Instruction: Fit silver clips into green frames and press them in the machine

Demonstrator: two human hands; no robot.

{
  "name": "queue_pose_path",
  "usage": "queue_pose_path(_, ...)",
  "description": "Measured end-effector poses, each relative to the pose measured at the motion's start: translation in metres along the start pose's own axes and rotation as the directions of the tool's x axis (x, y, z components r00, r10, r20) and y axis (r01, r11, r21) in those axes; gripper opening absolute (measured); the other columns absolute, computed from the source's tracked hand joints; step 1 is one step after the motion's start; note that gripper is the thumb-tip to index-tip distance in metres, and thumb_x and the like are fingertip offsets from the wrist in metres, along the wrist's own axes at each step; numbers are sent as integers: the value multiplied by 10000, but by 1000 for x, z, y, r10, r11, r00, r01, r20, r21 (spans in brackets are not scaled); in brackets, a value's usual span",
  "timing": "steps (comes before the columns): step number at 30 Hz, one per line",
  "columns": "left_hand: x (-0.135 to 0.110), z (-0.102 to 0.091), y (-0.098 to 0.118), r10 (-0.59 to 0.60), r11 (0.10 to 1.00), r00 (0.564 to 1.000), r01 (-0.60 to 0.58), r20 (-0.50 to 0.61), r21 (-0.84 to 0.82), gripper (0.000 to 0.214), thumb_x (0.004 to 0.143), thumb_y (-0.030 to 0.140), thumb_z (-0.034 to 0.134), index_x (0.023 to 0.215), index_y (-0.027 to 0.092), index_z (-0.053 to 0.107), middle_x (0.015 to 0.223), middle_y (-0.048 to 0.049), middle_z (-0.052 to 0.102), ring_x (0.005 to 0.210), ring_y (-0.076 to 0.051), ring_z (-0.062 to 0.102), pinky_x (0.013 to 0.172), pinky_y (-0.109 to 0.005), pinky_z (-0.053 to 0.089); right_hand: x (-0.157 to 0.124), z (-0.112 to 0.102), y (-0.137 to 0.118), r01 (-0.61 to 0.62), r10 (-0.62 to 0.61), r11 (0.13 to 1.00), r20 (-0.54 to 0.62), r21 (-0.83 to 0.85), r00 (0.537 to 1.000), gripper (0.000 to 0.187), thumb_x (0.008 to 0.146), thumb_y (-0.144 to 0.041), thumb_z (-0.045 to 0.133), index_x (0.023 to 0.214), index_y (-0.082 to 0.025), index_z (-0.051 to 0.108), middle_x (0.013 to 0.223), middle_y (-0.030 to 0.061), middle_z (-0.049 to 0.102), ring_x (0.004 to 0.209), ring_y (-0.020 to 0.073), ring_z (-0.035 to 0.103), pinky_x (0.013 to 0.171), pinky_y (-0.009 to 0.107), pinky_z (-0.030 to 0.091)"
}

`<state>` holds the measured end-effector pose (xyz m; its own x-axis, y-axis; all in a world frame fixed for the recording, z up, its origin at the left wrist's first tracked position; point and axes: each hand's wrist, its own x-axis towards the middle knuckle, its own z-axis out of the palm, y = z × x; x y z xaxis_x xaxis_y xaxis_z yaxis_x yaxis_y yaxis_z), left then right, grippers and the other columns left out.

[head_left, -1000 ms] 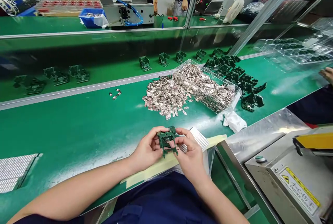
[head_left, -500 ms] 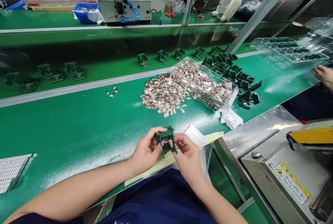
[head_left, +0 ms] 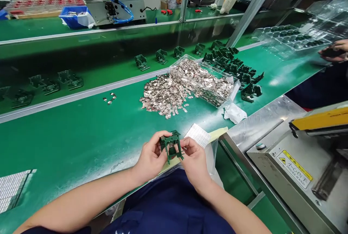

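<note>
A small green plastic frame (head_left: 170,146), angular and openwork, is held upright over the near edge of the desk (head_left: 81,136). It is gripped from both sides: the fingers of the left hand (head_left: 150,158) and of the right hand (head_left: 194,161) are closed on it. Just beside the right hand a ribbed white sheet (head_left: 198,135) is laid flat. Farther back, small shiny metal pieces (head_left: 163,96) are heaped beside and inside a clear plastic tray (head_left: 236,84). A crumpled white cloth (head_left: 233,112) is seen near the tray, and a cluster of dark green frames (head_left: 239,71) behind it. At the right a grey steel machine (head_left: 320,205) is set; on its yellow warning label (head_left: 295,164) the words "INJURE HAND" can be read.
</note>
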<state>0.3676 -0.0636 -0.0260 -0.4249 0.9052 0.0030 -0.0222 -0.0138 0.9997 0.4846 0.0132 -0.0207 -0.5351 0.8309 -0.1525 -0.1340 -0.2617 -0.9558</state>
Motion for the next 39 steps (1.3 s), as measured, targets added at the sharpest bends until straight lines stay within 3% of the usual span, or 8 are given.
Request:
queue_pose_path(4,8,18,5,20,998,991,-27,135,51,295,851,292,625,1116,195,540,789,-6,585,655,-117,560,596,-212,509,-13,-25,-6,105,-108,993,-64,-44,992,241,755,-363,772,732,-190,605,711,6,612,651,151,587,613,253,530)
queue_pose_path(7,27,39,4,36,999,980,-42,198,24,318,831,279,638,1122,195,540,829,-18,604,699,-129,586,613,-218,530,-25,-62,-1,157,-191,975,-224,-157,956,244,828,-427,702,867,-194,639,797,25,632,717,164,599,668,277,548)
queue_pose_path(10,53,64,-5,41,997,985,-28,169,-78,354,816,291,649,1123,192,504,880,-29,611,761,-147,613,638,-237,551,-33,-97,17,73,-167,962,-355,-264,920,358,844,-535,651,860,-178,660,781,41,626,678,167,585,617,283,540)
queue_pose_path(12,68,80,-15,63,991,985,-42,160,-126,374,801,295,666,1112,184,491,907,-38,615,803,-156,624,668,-243,553,-34,-107,32,5,-84,959,-272,-282,959,440,834,-599,621,813,-163,674,724,53,629,622,168,572,563,283,514)
queue_pose_path(17,80,94,-34,100,989,984,-82,150,-121,392,799,285,669,1124,176,478,925,-39,614,830,-150,621,722,-243,536,-20,-93,58,47,-65,969,-69,-244,995,431,825,-589,625,699,-177,644,638,33,617,582,161,547,568,278,470)
queue_pose_path(29,76,89,-29,32,998,985,-23,172,-58,400,799,237,641,1157,189,470,833,-4,615,693,-119,619,647,-224,535,-15,-82,68,118,-153,967,-146,-227,977,463,909,-594,495,664,-205,549,627,15,543,614,171,513,593,280,441)
queue_pose_path(34,64,92,-28,-20,999,945,6,325,42,370,798,199,631,1146,201,505,766,14,598,617,-103,601,579,-201,514,-21,-80,69,89,-136,970,-202,-226,970,454,915,-565,518,648,-199,519,598,6,524,579,151,484,561,262,413)
queue_pose_path(39,61,91,-28,-101,961,929,183,356,-205,436,803,340,675,1153,208,454,838,-10,606,722,-154,666,603,-249,580,-36,-78,69,79,-115,962,-123,-263,986,426,941,-503,507,661,-188,561,618,26,584,590,164,543,588,276,450)
